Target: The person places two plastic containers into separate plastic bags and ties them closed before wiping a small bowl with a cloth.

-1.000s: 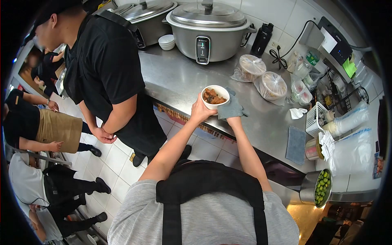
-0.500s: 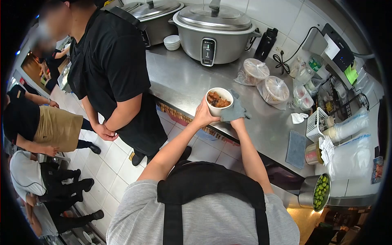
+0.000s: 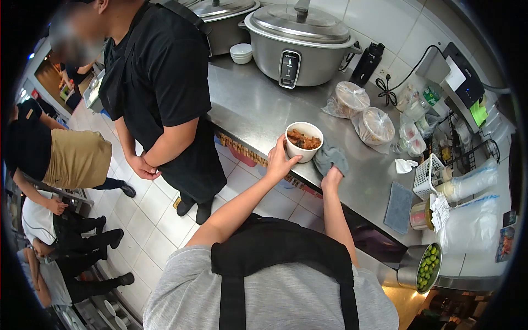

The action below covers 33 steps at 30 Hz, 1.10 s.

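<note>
My left hand (image 3: pixel 281 161) is wrapped round the side of a white paper bowl (image 3: pixel 303 156), thumb and fingers on its wall. Reddish-brown chunks of food (image 3: pixel 303 139) lie inside the bowl, which is tilted a little toward me. Just right of it, my right hand (image 3: pixel 332 179) grips a grey-blue cloth (image 3: pixel 330 158), bunched up close beside the bowl. Both hands are at the front edge of the steel counter (image 3: pixel 258 104). The cloth hides part of my right fingers.
A large rice cooker (image 3: pixel 300 49) stands at the back of the counter. Wrapped bowls (image 3: pixel 374 127), a folded cloth (image 3: pixel 398 208) and a white basket (image 3: pixel 429 175) are to the right. A pot of green limes (image 3: pixel 421 265) sits lower right. A person in black (image 3: pixel 165 82) stands close on the left.
The cloth in my right hand has moved slightly right, away from the bowl's side. My left hand keeps hold of the bowl. The whole view has shifted a little.
</note>
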Tool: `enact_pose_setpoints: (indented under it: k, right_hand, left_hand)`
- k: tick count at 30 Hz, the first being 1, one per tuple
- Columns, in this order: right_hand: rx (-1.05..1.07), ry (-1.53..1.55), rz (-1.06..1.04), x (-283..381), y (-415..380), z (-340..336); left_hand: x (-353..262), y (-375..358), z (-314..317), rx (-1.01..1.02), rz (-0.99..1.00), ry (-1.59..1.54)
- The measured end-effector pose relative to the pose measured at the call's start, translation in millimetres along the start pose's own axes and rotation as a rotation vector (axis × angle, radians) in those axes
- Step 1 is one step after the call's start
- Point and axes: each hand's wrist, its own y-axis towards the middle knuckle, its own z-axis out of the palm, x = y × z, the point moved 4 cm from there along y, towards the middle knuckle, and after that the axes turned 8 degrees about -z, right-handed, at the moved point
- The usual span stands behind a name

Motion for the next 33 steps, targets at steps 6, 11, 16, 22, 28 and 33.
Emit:
enact_pose_setpoints:
  k: [6,11,16,22,28,33]
  right_hand:
    - [-0.021,-0.109,0.301,10,8,-10]
    - [0.192,0.044,0.526,13,-1,-13]
    - [0.154,-0.209,0.532,27,-30,-16]
    - [0.201,0.395,0.336,95,-92,41]
    - [0.156,-0.638,0.096,42,-113,5]
    - [-0.312,-0.024,0.142,50,-67,-4]
  left_hand:
    - [-20,-1,30,0.003,-0.072,0.186]
    - [-11,16,43,0.041,-0.02,0.189]
    - [5,25,25,0.007,-0.001,0.007]
    - [-40,-51,2,0.339,-0.24,-0.456]
    - [-53,-124,6,0.792,-0.211,-0.524]
    - [-47,-104,-14,1.006,0.016,-0.381]
